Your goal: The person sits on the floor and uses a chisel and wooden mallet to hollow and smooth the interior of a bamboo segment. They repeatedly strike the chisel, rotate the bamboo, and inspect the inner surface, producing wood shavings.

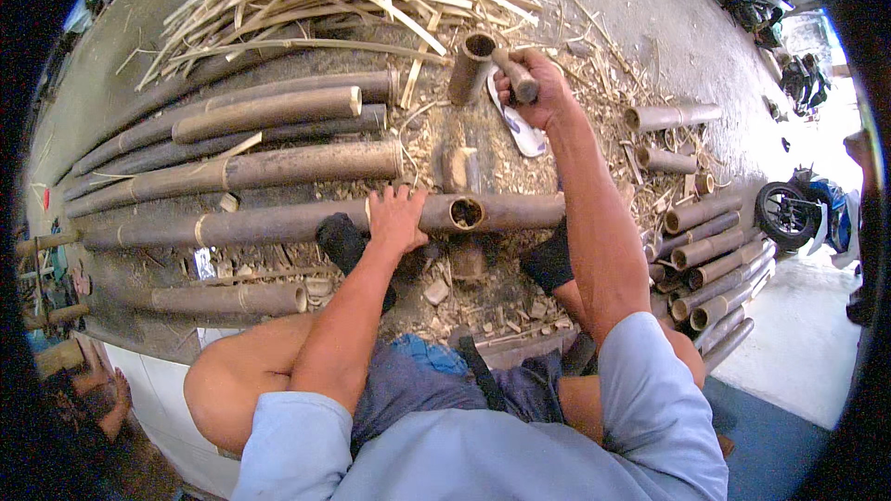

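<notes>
A long brown bamboo pole point(269, 227) lies crosswise before me, with a round hole cut into its upper side right of my left hand. My left hand point(397, 220) rests on this pole, fingers spread over it. Farther out, my right hand point(543, 88) is closed around a thick wooden handle point(520, 82). The far end of that handle meets a short hollow bamboo tube point(469, 74); whether the two are joined I cannot tell. Beneath the pole runs a short wooden block point(467, 260), between my dark-socked feet. A white sandal point(527, 137) lies beside my right wrist.
Several bamboo poles point(306, 167) lie at the left, a shorter one point(223, 299) nearer me. Split bamboo strips point(306, 0) are heaped at the back. Cut bamboo pieces point(710, 269) are stacked right, near a motorbike wheel point(787, 213). Wood chips point(594, 121) cover the ground.
</notes>
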The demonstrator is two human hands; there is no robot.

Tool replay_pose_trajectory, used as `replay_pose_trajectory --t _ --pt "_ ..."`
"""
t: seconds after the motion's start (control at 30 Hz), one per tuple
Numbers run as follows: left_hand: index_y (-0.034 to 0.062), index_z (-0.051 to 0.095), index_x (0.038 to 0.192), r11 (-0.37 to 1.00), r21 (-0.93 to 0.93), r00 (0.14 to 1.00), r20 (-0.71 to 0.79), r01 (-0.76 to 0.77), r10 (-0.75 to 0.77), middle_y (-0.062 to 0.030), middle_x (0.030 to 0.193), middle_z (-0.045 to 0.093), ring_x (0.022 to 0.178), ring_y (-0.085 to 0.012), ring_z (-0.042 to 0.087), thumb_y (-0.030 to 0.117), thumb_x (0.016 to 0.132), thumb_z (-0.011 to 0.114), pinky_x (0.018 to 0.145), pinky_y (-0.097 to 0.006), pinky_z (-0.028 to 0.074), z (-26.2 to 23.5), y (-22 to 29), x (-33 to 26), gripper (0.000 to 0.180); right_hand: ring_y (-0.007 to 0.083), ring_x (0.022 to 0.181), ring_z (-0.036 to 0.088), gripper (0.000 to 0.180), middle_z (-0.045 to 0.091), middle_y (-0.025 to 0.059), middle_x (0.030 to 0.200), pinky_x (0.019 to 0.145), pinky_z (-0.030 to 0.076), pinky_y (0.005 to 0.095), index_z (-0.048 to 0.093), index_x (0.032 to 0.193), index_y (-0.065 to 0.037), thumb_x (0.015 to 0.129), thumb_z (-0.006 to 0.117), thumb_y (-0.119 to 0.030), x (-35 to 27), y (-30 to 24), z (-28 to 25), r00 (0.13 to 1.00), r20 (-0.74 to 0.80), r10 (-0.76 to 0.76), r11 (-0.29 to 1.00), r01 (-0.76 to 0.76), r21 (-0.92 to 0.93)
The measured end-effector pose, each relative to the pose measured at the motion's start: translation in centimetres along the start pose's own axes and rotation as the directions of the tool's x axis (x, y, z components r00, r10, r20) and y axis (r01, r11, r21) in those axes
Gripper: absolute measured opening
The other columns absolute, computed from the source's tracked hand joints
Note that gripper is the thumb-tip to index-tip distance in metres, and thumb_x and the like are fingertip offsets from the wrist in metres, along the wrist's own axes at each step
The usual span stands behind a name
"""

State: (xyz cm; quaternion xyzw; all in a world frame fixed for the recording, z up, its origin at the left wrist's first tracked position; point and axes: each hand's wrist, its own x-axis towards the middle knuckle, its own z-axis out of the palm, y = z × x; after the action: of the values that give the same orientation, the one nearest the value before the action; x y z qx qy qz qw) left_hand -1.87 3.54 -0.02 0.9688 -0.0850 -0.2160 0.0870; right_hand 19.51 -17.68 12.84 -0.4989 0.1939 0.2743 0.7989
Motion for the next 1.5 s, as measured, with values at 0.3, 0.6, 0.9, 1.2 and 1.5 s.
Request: replay_pose_trajectory --t 0.3,0.6,0.9,1.2,1.5 --pt "0.006 0.058 0.136 0.75 -0.583 0.705 -0.671 -0.312 -0.229 -0.0204 0.136 0.058 0.132 -0.0402 0.049 0.055 0.091 0.065 0.111 -0.049 0.037 -5.5 0.9 3.2 0.067 0.0138 0.062 0.062 0.047 0.067 0.0096 0.088 0.05 0.051 0.0289 0.057 0.133 0.002 0.094 0.058 -0.024 -13.0 3.7 -2.0 0.962 0.118 -0.247 0.542 0.238 -0.806" --pt "-0.0028 0.068 0.091 0.327 -0.887 0.929 -0.365 -0.326 -0.066 -0.0149 0.066 0.058 0.069 -0.0265 0.059 0.069 0.101 0.038 0.068 -0.041 0.049 -12.1 6.6 6.2 0.079 0.0154 0.062 0.064 0.064 0.067 0.0109 0.082 0.051 0.051 0.028 0.065 0.116 0.001 0.101 0.038 -0.056 -12.3 -1.6 -2.6 0.945 0.325 -0.033 0.961 0.12 -0.249" --pt "-0.0005 0.065 0.098 -0.196 -0.97 0.934 0.199 0.145 -0.297 -0.0102 0.074 0.06 0.073 -0.0212 0.063 0.078 0.098 0.023 0.066 -0.037 0.048 -6.1 8.3 6.3 0.089 0.01 0.086 0.056 0.042 0.065 0.0013 0.093 0.08 0.046 0.0264 0.066 0.111 -0.002 0.103 0.056 -0.042 -0.6 10.4 1.2 0.919 0.143 -0.367 0.776 0.387 -0.497" --pt "0.0022 0.06 0.089 -0.373 -0.918 0.723 0.165 -0.136 -0.671 -0.0043 0.073 0.058 0.066 -0.0164 0.055 0.077 0.099 0.022 0.061 -0.034 0.045 -1.5 9.3 8.4 0.084 0.0106 0.066 0.051 0.058 0.058 0.0013 0.075 0.058 0.044 0.0292 0.064 0.093 -0.003 0.095 0.058 -0.061 6.8 14.4 3.6 0.91 0.396 0.125 0.647 0.228 -0.728" --pt "0.0006 0.06 0.074 0.01 -0.999 0.927 0.027 0.033 -0.374 -0.0079 0.056 0.055 0.049 -0.0217 0.057 0.08 0.095 0.02 0.048 -0.039 0.044 -1.0 9.4 10.2 0.091 0.01 0.055 0.049 0.045 0.054 0.001 0.07 0.05 0.044 0.0258 0.053 0.09 -0.008 0.098 0.061 -0.052 6.2 12.7 -2.5 0.994 0.04 -0.098 0.884 0.105 -0.456"
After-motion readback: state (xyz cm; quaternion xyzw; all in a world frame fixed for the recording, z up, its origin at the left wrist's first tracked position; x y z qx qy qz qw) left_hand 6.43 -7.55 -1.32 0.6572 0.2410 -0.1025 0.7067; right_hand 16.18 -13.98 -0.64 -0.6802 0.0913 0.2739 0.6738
